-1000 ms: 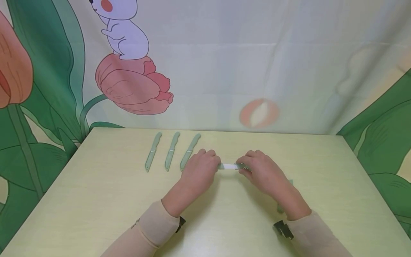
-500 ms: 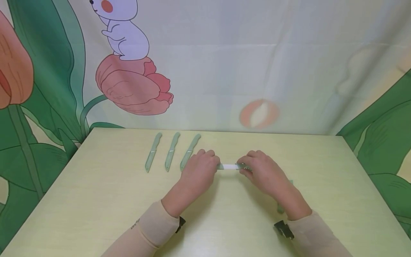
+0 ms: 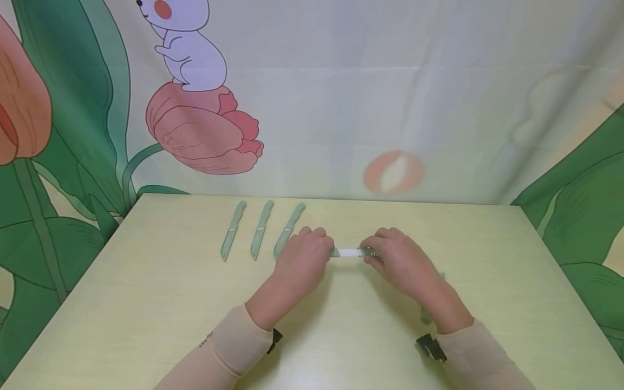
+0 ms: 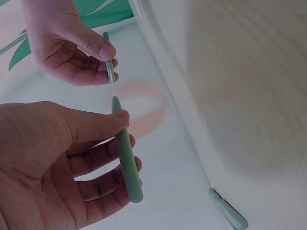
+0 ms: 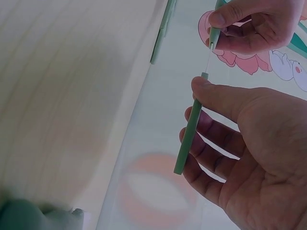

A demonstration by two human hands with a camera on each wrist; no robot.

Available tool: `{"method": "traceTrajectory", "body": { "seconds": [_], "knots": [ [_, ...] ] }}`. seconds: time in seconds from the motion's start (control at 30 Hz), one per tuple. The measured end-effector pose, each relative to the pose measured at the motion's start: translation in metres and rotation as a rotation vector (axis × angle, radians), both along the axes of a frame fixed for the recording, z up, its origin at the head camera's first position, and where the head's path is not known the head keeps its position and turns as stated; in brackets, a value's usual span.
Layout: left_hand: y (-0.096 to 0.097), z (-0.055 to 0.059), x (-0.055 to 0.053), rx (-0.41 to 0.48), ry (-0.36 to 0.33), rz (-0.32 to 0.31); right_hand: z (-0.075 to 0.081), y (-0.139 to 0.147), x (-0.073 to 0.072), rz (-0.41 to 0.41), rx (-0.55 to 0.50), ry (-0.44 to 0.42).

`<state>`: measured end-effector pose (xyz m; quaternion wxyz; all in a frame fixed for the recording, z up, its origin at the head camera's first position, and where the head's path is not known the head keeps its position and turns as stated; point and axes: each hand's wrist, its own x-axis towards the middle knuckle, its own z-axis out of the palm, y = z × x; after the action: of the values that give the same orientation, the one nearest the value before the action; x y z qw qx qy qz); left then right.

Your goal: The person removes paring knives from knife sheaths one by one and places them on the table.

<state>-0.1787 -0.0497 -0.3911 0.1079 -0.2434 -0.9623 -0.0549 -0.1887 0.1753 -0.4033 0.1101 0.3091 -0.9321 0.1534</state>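
Observation:
Above the middle of the table, both hands hold one small knife level, its pale blade (image 3: 349, 253) bare between them. My left hand (image 3: 304, 257) pinches the rounded green handle (image 4: 127, 163) between thumb and fingers, as the left wrist view shows. In the right wrist view, the flat green sheath (image 5: 189, 132) is gripped by my right hand (image 3: 397, 260). The blade's tip end lies hidden within the sheath and fingers. Just left of the left hand, three green sheathed knives (image 3: 262, 230) lie side by side; the closest is partly covered by that hand.
Another green piece (image 3: 426, 315) lies beneath the right forearm, mostly hidden. A blurred green shape (image 5: 29, 215) fills a corner of the right wrist view. The pale wooden table (image 3: 146, 292) ends at a printed curtain (image 3: 317, 108) behind. Black clips (image 3: 431, 348) show at the cuffs.

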Motion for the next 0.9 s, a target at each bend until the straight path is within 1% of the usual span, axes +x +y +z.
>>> {"method": "traceTrajectory", "body": {
  "seconds": [0.43,0.7,0.9],
  "knots": [
    [-0.0013,-0.0012,0.0032,0.009,0.012,0.004,-0.0017,-0.001,0.0016,0.0,-0.003,0.006],
    [-0.0031,-0.0014,0.0035,-0.005,0.022,0.014,-0.0052,0.0017,0.001,0.007,0.0,0.046],
    [-0.0041,-0.0015,0.004,-0.005,0.028,0.016,-0.0052,0.0032,0.0012,-0.001,-0.003,0.045]
  ]
}}
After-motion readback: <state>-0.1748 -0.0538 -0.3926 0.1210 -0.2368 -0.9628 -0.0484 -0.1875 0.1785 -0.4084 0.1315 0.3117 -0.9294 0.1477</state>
